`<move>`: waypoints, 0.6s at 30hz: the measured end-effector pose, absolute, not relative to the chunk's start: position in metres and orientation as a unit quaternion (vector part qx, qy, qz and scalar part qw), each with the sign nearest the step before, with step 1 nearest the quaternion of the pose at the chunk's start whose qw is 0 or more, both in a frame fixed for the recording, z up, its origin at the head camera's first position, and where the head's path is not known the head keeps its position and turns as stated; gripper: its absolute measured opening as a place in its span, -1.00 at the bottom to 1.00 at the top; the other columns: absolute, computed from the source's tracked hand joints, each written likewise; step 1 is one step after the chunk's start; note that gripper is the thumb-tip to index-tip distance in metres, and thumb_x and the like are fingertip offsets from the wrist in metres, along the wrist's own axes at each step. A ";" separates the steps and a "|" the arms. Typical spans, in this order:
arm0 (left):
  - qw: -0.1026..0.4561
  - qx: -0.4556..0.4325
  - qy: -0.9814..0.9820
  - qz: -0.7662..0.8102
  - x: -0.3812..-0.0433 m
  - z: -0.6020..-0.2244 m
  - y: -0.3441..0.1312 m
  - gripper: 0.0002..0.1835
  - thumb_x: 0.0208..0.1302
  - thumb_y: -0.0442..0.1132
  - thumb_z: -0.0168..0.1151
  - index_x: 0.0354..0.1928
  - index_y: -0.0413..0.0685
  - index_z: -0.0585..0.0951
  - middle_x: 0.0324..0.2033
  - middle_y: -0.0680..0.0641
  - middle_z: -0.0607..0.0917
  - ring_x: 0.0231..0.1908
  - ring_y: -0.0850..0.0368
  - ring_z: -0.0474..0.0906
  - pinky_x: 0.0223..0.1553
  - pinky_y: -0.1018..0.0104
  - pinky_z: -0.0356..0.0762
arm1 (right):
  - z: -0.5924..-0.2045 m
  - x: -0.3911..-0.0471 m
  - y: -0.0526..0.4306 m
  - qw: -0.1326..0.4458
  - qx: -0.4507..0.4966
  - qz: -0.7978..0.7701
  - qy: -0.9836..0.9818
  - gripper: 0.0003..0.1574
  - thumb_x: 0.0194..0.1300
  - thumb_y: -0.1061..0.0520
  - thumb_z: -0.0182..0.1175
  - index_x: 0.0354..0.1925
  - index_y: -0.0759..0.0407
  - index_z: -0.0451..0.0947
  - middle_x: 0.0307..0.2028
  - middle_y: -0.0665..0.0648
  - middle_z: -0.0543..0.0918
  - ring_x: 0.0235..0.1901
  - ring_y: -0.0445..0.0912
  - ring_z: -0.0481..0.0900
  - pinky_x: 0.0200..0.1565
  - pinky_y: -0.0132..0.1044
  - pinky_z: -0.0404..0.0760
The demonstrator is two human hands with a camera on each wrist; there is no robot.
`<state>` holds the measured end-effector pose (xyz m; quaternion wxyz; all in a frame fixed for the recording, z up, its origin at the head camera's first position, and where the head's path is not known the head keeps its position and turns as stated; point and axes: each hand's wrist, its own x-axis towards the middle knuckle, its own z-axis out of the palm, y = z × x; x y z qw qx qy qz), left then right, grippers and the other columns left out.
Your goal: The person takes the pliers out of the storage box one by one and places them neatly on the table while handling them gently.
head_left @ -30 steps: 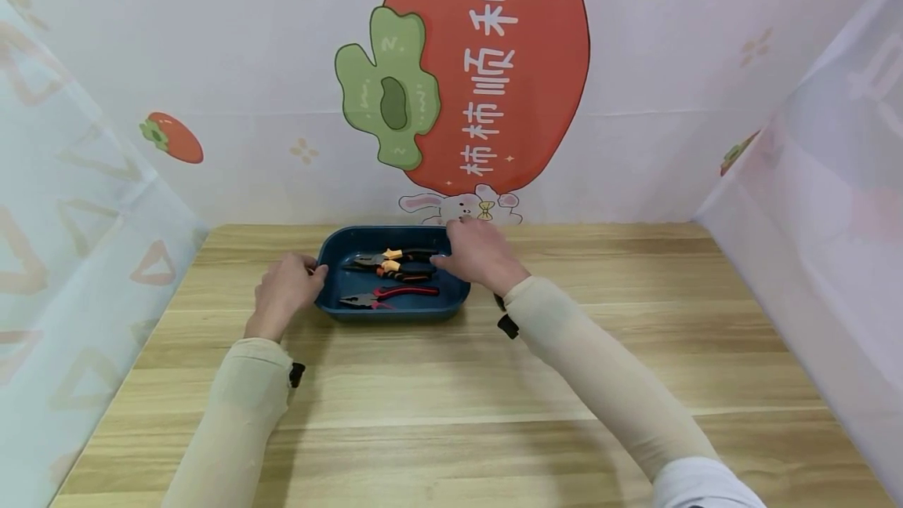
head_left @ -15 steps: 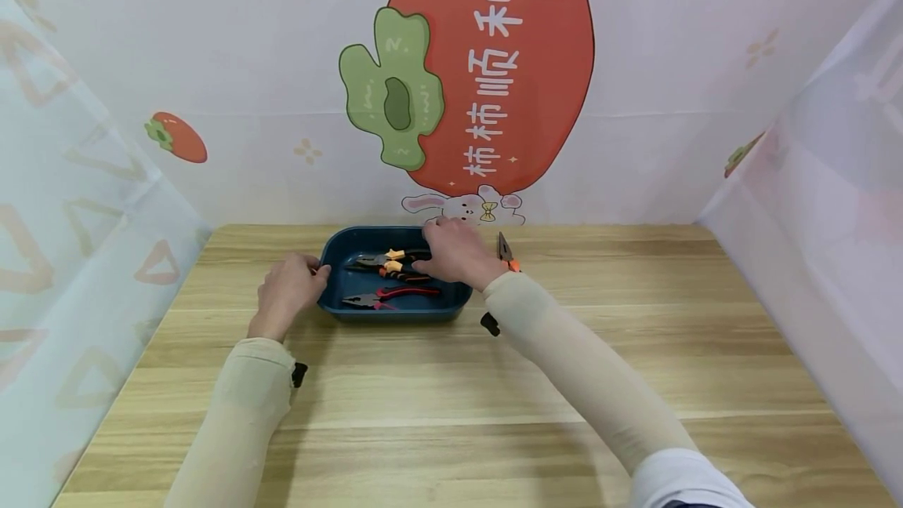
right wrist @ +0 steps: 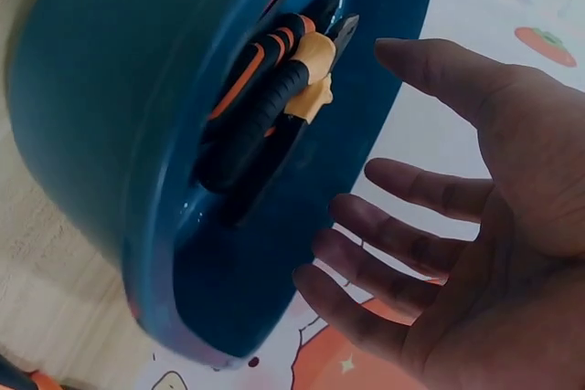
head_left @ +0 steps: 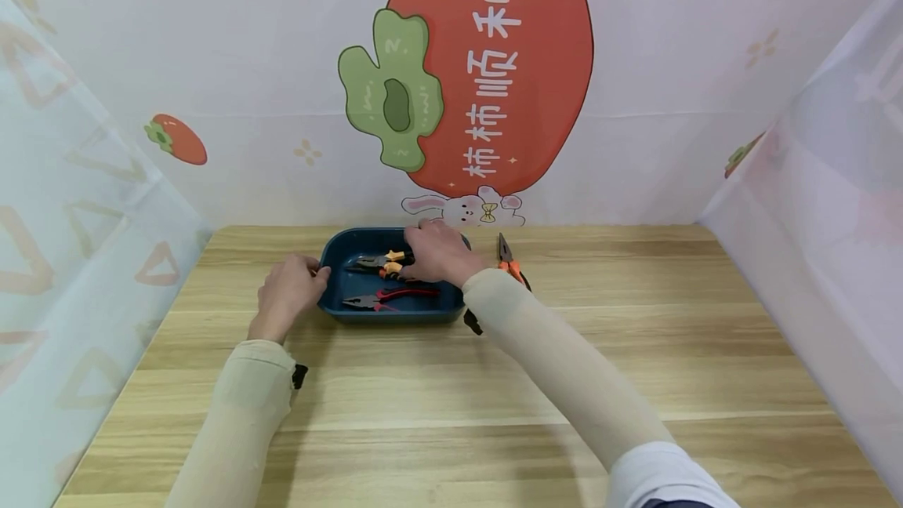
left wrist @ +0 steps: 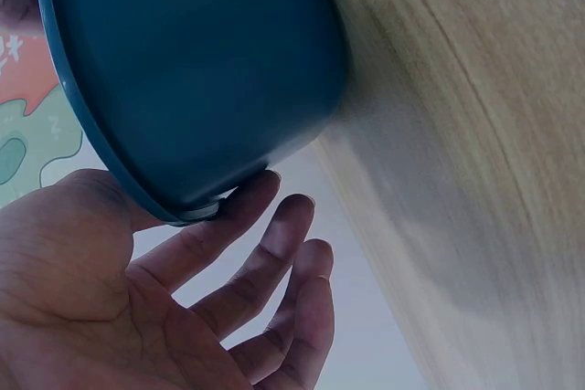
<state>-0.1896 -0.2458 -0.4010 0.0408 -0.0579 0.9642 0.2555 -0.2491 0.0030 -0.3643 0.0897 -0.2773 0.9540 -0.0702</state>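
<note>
A dark blue rectangular tray stands on the wooden table near the wall. My left hand pinches its left rim, thumb inside; in the left wrist view the index finger touches the outer wall. Over the right half of the tray hovers my right hand. Its fingers are spread and loosely bent around nothing in the right wrist view. Beneath lie pliers with black and yellow handles beside black pliers with orange stripes. Red-handled pliers lie nearer the tray's front wall.
Another pair of pliers with orange and black handles lies on the table right of the tray, jaws toward the wall. A printed white cloth hangs behind and at both sides. Bare wooden table top spreads in front.
My right hand has moved left from the tray's right rim to above the pliers inside. The orange-handled pliers on the table have come into sight behind it. My left hand stays on the rim.
</note>
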 end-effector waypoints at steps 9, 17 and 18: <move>0.041 -0.058 0.964 0.256 -0.190 -0.401 -0.245 -0.53 0.56 -0.06 0.01 0.23 -0.30 0.57 -0.19 -0.25 0.67 -0.32 -0.14 0.55 -0.40 0.07 0.41 | -0.372 -0.253 -0.006 0.107 -0.273 -0.062 0.954 -0.26 0.34 -0.24 0.33 0.32 0.09 0.47 0.20 0.17 0.48 0.14 0.06 0.42 0.19 0.00 0.46; 0.043 -0.061 0.964 0.254 -0.190 -0.402 -0.246 -0.50 0.56 -0.06 0.00 0.27 -0.32 0.54 -0.09 -0.30 0.67 -0.26 -0.18 0.56 -0.37 0.05 0.43 | -0.382 -0.256 -0.010 0.121 -0.261 -0.061 0.956 -0.21 0.34 -0.23 0.33 0.39 0.06 0.42 0.31 0.19 0.42 0.25 0.09 0.35 0.29 0.07 0.37; 0.042 -0.061 0.965 0.253 -0.190 -0.403 -0.246 -0.50 0.56 -0.06 0.00 0.27 -0.32 0.54 -0.09 -0.30 0.67 -0.27 -0.18 0.56 -0.38 0.06 0.43 | -0.384 -0.256 -0.010 0.122 -0.261 -0.059 0.956 -0.20 0.34 -0.22 0.33 0.40 0.06 0.41 0.33 0.20 0.41 0.28 0.11 0.34 0.30 0.08 0.35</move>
